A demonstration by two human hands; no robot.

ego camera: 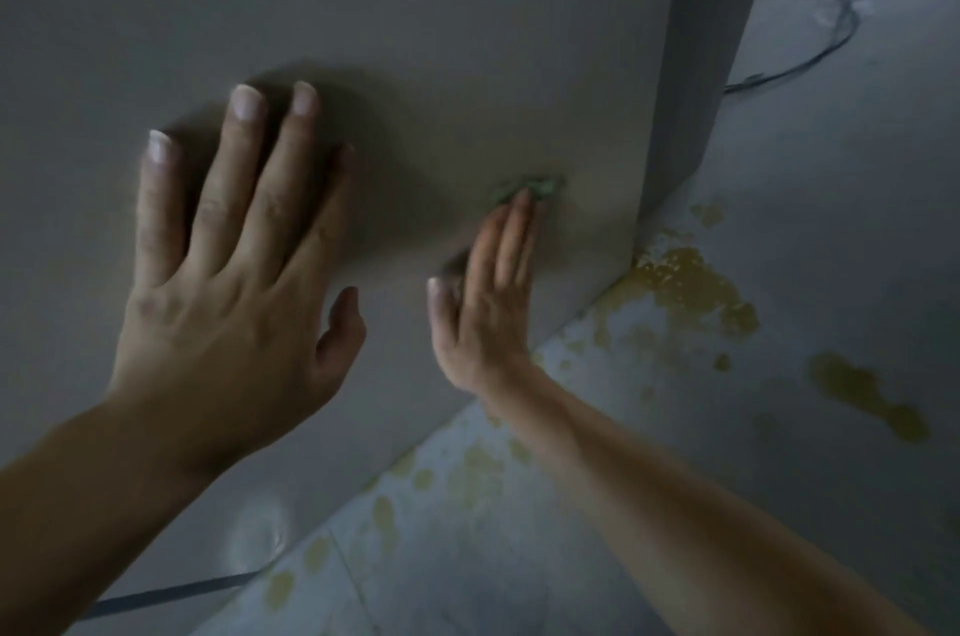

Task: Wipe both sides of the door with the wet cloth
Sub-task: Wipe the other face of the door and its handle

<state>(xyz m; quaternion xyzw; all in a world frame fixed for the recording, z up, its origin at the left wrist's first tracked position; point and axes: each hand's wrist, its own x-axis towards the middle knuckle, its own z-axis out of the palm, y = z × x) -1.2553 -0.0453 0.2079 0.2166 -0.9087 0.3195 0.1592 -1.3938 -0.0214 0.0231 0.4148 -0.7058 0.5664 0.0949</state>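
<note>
The door (415, 11) is a plain beige panel filling the upper left of the head view, with its lower corner near the floor. My left hand (228, 250) lies flat on the door, fingers spread and straight. Lower and to the right, my right hand (488, 282) presses a small green cloth (530, 188) against the door with straight fingers. Only the cloth's top edge shows past the fingertips; the remainder is hidden under the hand. The door's narrow grey edge (701, 63) faces right.
The grey tiled floor (779, 427) carries yellowish stains (691, 287) close to the door's corner. A thin cable (821, 37) loops on the floor at the upper right. A dark strip (171, 594) lies on the floor at the lower left.
</note>
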